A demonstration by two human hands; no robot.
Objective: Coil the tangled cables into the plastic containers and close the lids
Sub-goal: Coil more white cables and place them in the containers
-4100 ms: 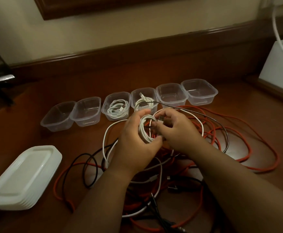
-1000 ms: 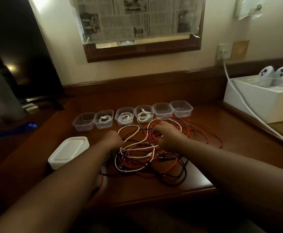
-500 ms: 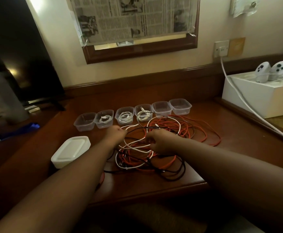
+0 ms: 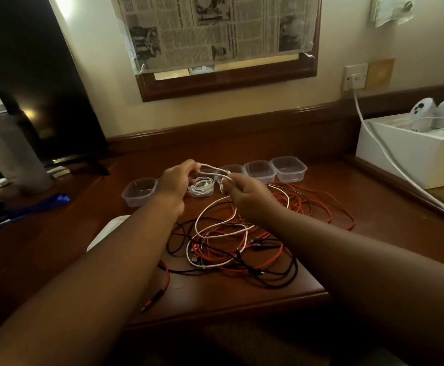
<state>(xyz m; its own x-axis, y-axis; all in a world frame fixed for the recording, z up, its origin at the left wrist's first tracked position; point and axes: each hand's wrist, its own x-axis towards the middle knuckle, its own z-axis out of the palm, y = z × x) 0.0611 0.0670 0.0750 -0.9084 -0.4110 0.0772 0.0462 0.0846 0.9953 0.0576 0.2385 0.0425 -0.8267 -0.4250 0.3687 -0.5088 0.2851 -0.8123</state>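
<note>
2 hands (image 4: 174,180); 5 visible containers (image 4: 289,169)

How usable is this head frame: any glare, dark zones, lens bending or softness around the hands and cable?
Head view: dim, warm light; a bright patch on the wall at top left, the dark screen nearly black, and the desk's near edge in deep shadow. Wide-angle bending tilts the frame's sides. The left hand, right hand and white cable are slightly soft but readable.
</note>
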